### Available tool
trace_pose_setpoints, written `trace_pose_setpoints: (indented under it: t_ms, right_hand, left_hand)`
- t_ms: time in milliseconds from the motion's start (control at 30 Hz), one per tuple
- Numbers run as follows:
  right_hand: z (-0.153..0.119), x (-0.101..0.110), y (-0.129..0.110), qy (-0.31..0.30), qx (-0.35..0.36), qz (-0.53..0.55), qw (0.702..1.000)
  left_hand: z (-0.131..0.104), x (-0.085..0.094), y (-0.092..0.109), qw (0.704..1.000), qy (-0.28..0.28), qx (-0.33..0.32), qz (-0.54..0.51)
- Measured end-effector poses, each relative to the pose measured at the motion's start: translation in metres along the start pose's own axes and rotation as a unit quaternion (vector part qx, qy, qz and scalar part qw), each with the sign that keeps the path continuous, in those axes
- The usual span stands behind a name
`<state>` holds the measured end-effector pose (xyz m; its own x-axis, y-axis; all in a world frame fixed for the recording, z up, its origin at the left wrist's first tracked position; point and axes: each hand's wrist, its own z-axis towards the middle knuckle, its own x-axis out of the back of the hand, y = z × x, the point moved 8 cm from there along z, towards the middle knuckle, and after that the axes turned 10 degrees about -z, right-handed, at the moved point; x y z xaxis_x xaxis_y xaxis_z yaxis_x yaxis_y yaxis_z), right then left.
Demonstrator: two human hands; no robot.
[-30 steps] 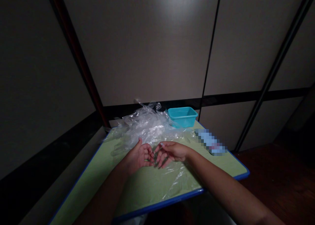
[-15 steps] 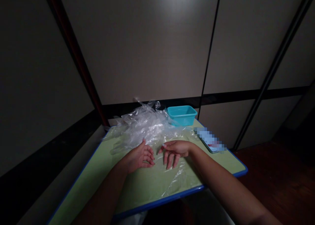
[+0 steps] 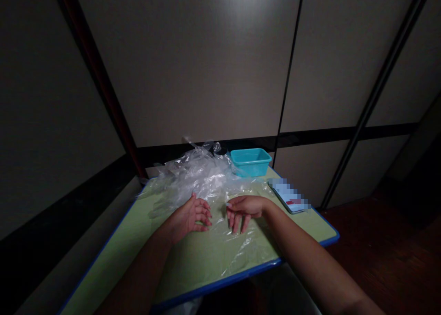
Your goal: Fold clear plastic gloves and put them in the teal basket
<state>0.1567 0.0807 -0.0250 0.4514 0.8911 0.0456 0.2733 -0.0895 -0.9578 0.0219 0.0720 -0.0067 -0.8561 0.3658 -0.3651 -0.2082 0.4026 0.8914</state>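
My left hand [image 3: 190, 217] is over the middle of the table, palm turned inward and fingers loosely spread, with nothing visible in it. Across a small gap, my right hand [image 3: 243, 209] hangs with its fingers pointing down and apart, its thumb close to the index finger; I see nothing held in it. Beneath and in front of the right hand, a thin clear plastic sheet or bag [image 3: 243, 255] lies flat on the tabletop. Just beyond both hands spreads a crumpled heap of clear plastic bags [image 3: 203, 172].
The small table [image 3: 186, 269] has a pale green top and a blue rim. A turquoise plastic basket [image 3: 253, 168] stands at its back right. A phone [image 3: 289, 196], its screen blurred, lies near the right edge. Large cabinet panels [image 3: 206, 66] rise directly behind.
My right thumb and index finger have come closer together. My left hand has shifted slightly left, widening the gap between the hands. The whole view has shifted a little.
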Motion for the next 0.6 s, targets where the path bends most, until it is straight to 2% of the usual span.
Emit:
trace_pose_setpoints:
  t_ms: [100, 233, 367, 467, 500, 600]
  right_hand:
    - [0.002, 0.001, -0.001, 0.015, 0.014, 0.011, 1.0]
    - [0.004, 0.004, 0.005, 0.007, -0.004, -0.001, 1.0]
    - [0.0, 0.013, 0.006, 0.014, 0.02, 0.03, 0.999]
    - [-0.001, 0.008, 0.015, -0.032, -0.005, 0.024, 0.999]
    - [-0.001, 0.006, 0.02, -0.044, -0.021, 0.019, 0.999]
    - [0.003, 0.009, 0.028, -0.021, -0.042, -0.001, 0.999]
  left_hand:
    - [-0.001, -0.001, -0.006, 0.999, -0.013, 0.025, 0.02]
    - [0.0, 0.0, -0.011, 0.997, -0.02, 0.039, 0.061]
    - [-0.001, 0.012, 0.01, 0.993, 0.028, -0.073, 0.088]
    - [-0.005, 0.022, 0.026, 0.98, 0.078, -0.151, 0.107]
    - [-0.007, 0.023, 0.029, 0.973, 0.095, -0.172, 0.118]
    - [-0.013, 0.017, 0.038, 0.946, 0.144, -0.229, 0.179]
